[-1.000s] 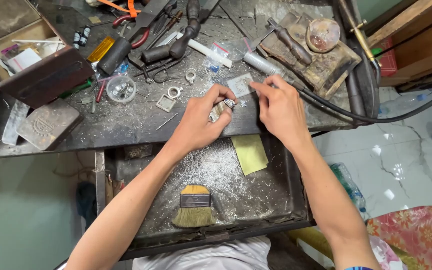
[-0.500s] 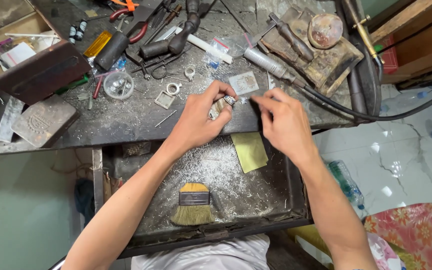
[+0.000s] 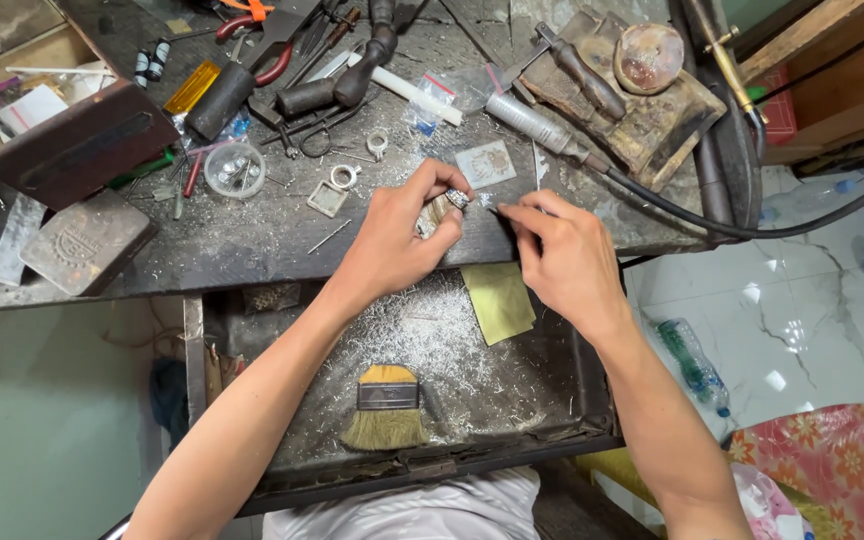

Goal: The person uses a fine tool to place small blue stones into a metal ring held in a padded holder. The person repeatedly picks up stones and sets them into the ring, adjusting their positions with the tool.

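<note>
The left hand (image 3: 392, 245) pinches a small silver ring (image 3: 455, 199) against the edge of the worn grey bench (image 3: 252, 240), steadying it; the right hand (image 3: 567, 260), fingers narrowed, holds a thin tool tip to it; filings gather in the open drawer (image 3: 552, 400) below.

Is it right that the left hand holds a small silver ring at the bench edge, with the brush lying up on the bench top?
Not quite. The head view shows the brush lying in the open drawer below the bench, among metal filings. The left hand does hold the small silver ring.

Jeweller's workshop: filings-strewn workbench (image 3: 252, 250), pliers (image 3: 262, 40)
</note>
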